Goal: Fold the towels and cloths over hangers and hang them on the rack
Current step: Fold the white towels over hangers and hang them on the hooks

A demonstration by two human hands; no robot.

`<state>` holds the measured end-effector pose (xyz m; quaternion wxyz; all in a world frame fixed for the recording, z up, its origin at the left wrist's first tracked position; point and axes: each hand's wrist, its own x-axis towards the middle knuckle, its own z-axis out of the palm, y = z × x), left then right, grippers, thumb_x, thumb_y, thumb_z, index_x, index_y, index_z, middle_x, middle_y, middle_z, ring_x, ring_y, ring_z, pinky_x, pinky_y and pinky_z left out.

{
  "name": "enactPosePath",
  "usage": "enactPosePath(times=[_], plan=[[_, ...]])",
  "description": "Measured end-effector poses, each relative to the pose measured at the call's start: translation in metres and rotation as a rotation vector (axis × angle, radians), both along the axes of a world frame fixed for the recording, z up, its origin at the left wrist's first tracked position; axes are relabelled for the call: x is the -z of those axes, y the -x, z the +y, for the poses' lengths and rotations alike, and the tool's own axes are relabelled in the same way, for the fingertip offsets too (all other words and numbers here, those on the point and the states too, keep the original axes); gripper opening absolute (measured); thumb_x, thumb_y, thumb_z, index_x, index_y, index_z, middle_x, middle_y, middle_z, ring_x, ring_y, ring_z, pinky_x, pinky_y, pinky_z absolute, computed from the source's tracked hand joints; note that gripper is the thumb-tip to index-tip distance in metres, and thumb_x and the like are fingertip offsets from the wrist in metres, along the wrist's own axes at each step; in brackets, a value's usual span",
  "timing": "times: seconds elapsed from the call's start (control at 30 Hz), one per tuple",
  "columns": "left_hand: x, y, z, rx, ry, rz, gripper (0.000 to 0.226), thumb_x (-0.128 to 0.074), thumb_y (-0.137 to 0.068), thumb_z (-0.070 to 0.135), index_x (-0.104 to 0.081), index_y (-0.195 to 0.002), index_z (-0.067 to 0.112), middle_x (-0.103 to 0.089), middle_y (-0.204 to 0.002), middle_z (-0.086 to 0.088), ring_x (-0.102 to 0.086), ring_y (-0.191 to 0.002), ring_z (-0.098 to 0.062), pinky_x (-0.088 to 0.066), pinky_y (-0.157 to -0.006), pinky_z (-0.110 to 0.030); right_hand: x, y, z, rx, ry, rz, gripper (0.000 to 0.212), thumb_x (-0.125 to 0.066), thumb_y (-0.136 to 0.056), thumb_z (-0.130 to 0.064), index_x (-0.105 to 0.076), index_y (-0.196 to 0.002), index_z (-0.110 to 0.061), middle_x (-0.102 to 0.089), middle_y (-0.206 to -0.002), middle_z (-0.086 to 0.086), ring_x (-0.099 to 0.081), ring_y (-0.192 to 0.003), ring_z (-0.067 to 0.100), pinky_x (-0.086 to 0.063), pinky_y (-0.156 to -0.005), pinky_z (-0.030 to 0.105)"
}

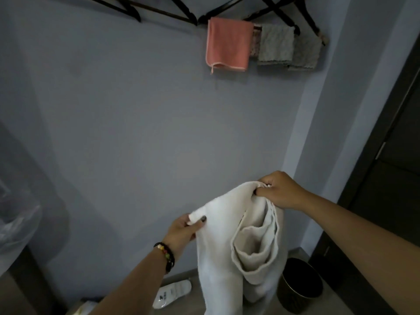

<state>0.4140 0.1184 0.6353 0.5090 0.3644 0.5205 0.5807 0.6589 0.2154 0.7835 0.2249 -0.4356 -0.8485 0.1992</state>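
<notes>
A large white towel (218,253) hangs in front of me, stretched between both hands. My left hand (184,228) pinches one upper corner; a bead bracelet is on that wrist. My right hand (279,189) grips the bunched upper edge, higher and to the right. The towel's lower part sags in folds toward the floor. High on the wall, a dark rack (172,12) carries hangers with a pink cloth (228,44) and two grey cloths (276,45) draped over them. Empty dark hangers (127,10) hang further left on the rack.
A dark round bin (300,285) stands on the floor under the towel's right side. A white slipper (172,292) lies at the wall's foot. A dark door frame (381,155) rises at the right. Clear plastic (16,219) sits at the left edge.
</notes>
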Motion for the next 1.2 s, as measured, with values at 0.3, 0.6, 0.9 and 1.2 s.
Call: enactPosePath(times=[0.3, 0.6, 0.9, 1.2], plan=[[-0.024, 0.032, -0.005, -0.346, -0.079, 0.354, 0.029, -0.069, -0.088, 0.020, -0.046, -0.074, 0.009, -0.057, -0.070, -0.010, -0.051, -0.062, -0.020, -0.042, -0.050, -0.020, 0.055, -0.006, 0.022, 0.243, 0.128, -0.005, 0.035, -0.071, -0.072, -0.027, -0.048, -0.051, -0.014, -0.042, -0.055, 0.003, -0.045, -0.059, 0.015, -0.027, -0.052, 0.029], [0.003, 0.085, -0.020, -0.677, 0.166, 0.450, 0.029, -0.069, -0.086, 0.018, -0.047, -0.070, 0.008, -0.052, -0.069, -0.010, -0.052, -0.068, -0.026, -0.047, -0.068, -0.041, 0.087, -0.069, 0.046, 0.743, 0.458, 0.553, 0.046, -0.083, -0.071, -0.038, -0.065, -0.076, 0.005, -0.066, -0.082, 0.017, -0.063, -0.071, 0.031, -0.056, -0.064, 0.036], [0.029, 0.108, -0.043, -0.816, 0.269, 0.406, 0.033, -0.077, -0.080, 0.020, -0.063, -0.108, 0.007, -0.066, -0.093, -0.014, -0.065, -0.091, -0.031, -0.053, -0.088, -0.045, 0.168, -0.059, 0.025, 0.516, 0.320, -0.020, 0.020, -0.075, -0.079, -0.019, -0.065, -0.081, -0.002, -0.065, -0.082, 0.013, -0.065, -0.081, 0.031, -0.055, -0.075, 0.040], [0.055, 0.143, -0.086, -0.995, 0.494, 0.469, 0.036, -0.066, -0.087, 0.033, -0.072, -0.103, 0.001, -0.069, -0.102, -0.021, -0.063, -0.099, -0.038, -0.049, -0.089, -0.041, 0.193, -0.071, 0.031, 0.660, 0.096, -0.339, 0.025, -0.049, -0.096, -0.029, -0.056, -0.102, -0.006, -0.063, -0.104, 0.016, -0.058, -0.097, 0.034, -0.047, -0.085, 0.042]])
